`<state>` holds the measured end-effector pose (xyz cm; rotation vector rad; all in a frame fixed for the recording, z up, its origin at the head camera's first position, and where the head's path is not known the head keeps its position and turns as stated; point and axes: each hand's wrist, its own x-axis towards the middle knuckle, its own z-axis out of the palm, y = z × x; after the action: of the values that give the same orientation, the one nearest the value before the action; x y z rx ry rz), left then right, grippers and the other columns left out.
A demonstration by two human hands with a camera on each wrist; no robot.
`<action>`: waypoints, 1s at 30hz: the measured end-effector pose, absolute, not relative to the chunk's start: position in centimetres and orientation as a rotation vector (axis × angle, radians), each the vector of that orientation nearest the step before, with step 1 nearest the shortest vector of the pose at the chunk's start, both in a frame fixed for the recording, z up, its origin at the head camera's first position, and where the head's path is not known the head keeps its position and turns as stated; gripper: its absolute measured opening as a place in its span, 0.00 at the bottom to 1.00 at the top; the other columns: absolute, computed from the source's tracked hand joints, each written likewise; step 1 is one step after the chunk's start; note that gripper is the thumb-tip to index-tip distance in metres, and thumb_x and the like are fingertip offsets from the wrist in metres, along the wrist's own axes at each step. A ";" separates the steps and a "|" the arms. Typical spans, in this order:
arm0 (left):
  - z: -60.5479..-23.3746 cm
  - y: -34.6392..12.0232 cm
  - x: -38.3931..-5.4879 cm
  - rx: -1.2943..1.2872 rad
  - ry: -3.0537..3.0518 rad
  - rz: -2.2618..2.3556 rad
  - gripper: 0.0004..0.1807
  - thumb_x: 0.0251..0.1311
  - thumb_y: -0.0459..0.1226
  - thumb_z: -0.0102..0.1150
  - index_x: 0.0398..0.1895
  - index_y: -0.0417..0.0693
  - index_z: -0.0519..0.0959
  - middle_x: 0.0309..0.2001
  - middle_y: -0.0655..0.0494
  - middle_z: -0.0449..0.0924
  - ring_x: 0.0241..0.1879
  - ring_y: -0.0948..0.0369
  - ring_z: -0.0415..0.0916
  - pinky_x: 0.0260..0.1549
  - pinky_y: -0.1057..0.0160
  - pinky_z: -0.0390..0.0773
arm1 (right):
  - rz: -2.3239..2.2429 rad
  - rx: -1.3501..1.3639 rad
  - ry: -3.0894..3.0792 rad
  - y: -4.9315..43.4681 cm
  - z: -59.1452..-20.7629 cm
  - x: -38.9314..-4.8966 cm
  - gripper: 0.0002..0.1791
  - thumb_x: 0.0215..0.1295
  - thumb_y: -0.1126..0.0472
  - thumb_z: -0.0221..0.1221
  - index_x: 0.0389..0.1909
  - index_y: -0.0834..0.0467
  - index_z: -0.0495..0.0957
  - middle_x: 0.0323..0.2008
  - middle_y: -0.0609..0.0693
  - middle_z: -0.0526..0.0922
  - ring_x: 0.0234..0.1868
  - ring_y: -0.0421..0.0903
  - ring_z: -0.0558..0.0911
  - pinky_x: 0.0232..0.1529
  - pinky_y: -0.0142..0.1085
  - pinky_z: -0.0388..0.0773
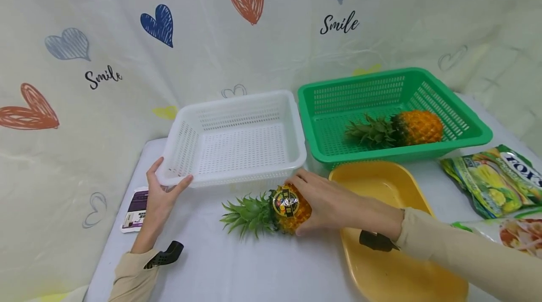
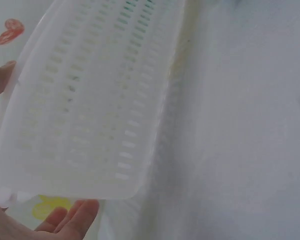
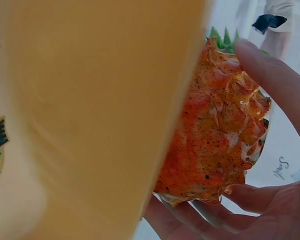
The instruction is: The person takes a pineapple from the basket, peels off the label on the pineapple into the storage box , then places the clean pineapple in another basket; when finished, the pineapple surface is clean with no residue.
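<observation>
White surface [image 1: 237,274]; the right hand [image 1: 328,201] has fingers curled round a pineapple [image 1: 281,212], not yet in any basket. Beyond them, another pineapple [image 1: 417,128] lies in a green basket [image 1: 398,153], seemingly done. The left hand [image 1: 161,198] spreads its fingers against a white basket [image 1: 237,177].

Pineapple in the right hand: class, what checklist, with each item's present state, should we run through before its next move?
1. Right hand grips pineapple: ok, thumb and fingers round its body.
2. Left hand holds white basket at its near left corner: ok.
3. Right wrist view of the pineapple unobstructed: not ok, yellow tray hides part.
4. Pineapple lifted off table: cannot tell.
5. Second pineapple inside green basket: ok.
</observation>
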<state>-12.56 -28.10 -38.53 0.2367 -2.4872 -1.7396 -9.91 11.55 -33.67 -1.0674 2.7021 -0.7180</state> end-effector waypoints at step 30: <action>-34.3 -17.8 -7.5 -1.216 -2.654 -0.579 0.40 0.66 0.55 0.69 0.73 0.42 0.69 0.69 0.49 0.70 0.67 0.52 0.72 0.65 0.52 0.75 | -0.739 -0.978 2.653 11.0 -33.2 -10.2 0.52 0.44 0.47 0.85 0.69 0.59 0.71 0.61 0.54 0.75 0.55 0.53 0.80 0.56 0.51 0.82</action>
<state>-7.45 -17.81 -34.31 -1.2162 -2.6544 -0.5785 -10.24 11.04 -33.16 -0.9778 2.6526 -0.7387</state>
